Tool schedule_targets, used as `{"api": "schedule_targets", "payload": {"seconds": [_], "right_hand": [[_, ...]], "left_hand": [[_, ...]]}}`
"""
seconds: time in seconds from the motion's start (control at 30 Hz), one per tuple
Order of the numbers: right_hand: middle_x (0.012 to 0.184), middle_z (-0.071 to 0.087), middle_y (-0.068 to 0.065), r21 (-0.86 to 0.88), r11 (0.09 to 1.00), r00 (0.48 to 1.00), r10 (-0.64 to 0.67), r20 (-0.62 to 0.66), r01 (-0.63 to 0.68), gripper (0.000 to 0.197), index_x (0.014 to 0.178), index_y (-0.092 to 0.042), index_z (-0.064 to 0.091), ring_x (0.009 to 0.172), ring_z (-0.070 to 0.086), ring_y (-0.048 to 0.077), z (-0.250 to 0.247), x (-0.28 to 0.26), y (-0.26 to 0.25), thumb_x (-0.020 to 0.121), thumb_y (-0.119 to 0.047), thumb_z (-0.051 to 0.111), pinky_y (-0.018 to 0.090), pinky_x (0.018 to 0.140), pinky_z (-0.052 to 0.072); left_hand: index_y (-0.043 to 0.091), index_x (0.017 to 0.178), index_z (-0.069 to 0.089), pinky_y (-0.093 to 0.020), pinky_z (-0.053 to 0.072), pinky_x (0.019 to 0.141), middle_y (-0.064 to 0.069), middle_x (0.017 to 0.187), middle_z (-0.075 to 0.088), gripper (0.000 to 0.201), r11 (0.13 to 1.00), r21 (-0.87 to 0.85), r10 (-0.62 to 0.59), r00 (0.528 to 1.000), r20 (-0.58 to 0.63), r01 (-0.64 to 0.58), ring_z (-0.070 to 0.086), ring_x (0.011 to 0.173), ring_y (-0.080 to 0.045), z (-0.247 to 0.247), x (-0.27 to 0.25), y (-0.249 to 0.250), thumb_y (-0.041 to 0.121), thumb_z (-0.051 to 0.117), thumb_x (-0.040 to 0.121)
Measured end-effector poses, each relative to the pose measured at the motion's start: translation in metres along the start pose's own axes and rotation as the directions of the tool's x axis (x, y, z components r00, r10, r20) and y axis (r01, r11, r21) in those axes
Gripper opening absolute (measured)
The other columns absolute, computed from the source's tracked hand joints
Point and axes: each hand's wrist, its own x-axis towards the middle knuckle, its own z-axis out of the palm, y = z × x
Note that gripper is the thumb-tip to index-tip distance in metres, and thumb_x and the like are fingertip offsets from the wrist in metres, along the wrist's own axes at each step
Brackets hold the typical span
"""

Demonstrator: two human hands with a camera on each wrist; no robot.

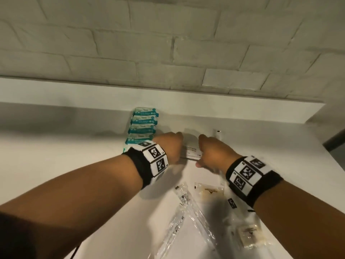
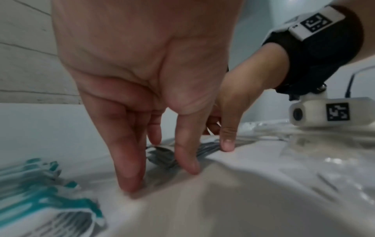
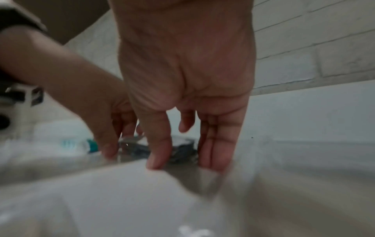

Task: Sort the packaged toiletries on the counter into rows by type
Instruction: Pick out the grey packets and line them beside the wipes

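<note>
A small pile of white shampoo-with-conditioner sachets [image 1: 190, 144] lies mid-counter. My left hand [image 1: 171, 146] stands at its left end, and my right hand [image 1: 207, 148] at its right end. In the left wrist view my left hand [image 2: 160, 174] points straight down, its thumb and fingers touching down either side of the sachets [image 2: 160, 154]. The right wrist view shows my right hand [image 3: 182, 160] doing likewise around the sachets [image 3: 182, 149]. A row of teal packets [image 1: 143, 126] runs back to the wall, just left of my left hand.
Long clear-wrapped items [image 1: 186, 204] and small yellowish sachets [image 1: 209, 191] lie on the white counter [image 1: 56, 156] near my right wrist. A slim white packet [image 1: 217, 133] sits beyond my right hand. A raised ledge [image 1: 168, 101] under a brick wall closes the back.
</note>
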Motion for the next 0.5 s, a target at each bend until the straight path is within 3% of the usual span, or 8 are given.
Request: {"api": "schedule_targets", "payload": {"seconds": [0.13,0.23,0.37,0.5], "right_hand": [[0.105,0.063,0.01,-0.051,0.997,0.995,-0.064,-0.08,0.06,0.049,0.112,-0.011,0.048,0.091,0.06,0.028,-0.001,0.027,-0.002,0.075,-0.027,0.076,0.031,0.067,0.042],[0.109,0.063,0.011,-0.048,0.998,0.995,-0.034,-0.091,0.029,0.045,0.114,-0.011,0.05,0.099,0.062,0.031,-0.01,0.048,-0.005,0.077,-0.026,0.073,0.033,0.072,0.045],[0.119,0.06,0.014,-0.044,0.999,0.993,0.01,-0.12,-0.015,0.034,0.12,-0.01,0.05,0.11,0.058,0.032,-0.02,0.076,-0.007,0.087,-0.015,0.056,0.037,0.087,0.047],[0.124,0.059,0.012,-0.025,1.0,0.99,-0.01,-0.141,0.007,0.04,0.125,-0.011,0.049,0.115,0.056,0.03,-0.028,0.102,-0.003,0.089,-0.023,0.059,0.036,0.093,0.045]], "left_hand": [[0.003,0.116,0.046,-0.031,0.039,0.065,-0.014,0.105,0.063,0.033,0.996,-0.073,-0.053,0.995,-0.08,0.047,0.062,0.091,-0.031,0.004,0.017,-0.004,0.017,0.056,0.088],[0.002,0.118,0.044,-0.033,0.039,0.068,-0.015,0.111,0.061,0.031,0.986,-0.109,-0.132,0.99,-0.054,0.126,0.061,0.1,-0.034,-0.003,0.04,-0.014,0.01,0.05,0.089],[0.001,0.119,0.045,-0.038,0.046,0.08,-0.018,0.115,0.062,0.028,0.958,-0.162,-0.251,0.966,-0.066,0.238,0.06,0.107,-0.035,-0.009,0.071,-0.023,0.002,0.045,0.091],[0.0,0.12,0.045,-0.038,0.046,0.083,-0.018,0.117,0.061,0.027,0.955,-0.162,-0.264,0.961,-0.075,0.25,0.06,0.108,-0.034,-0.009,0.099,-0.033,0.002,0.041,0.093]]}}
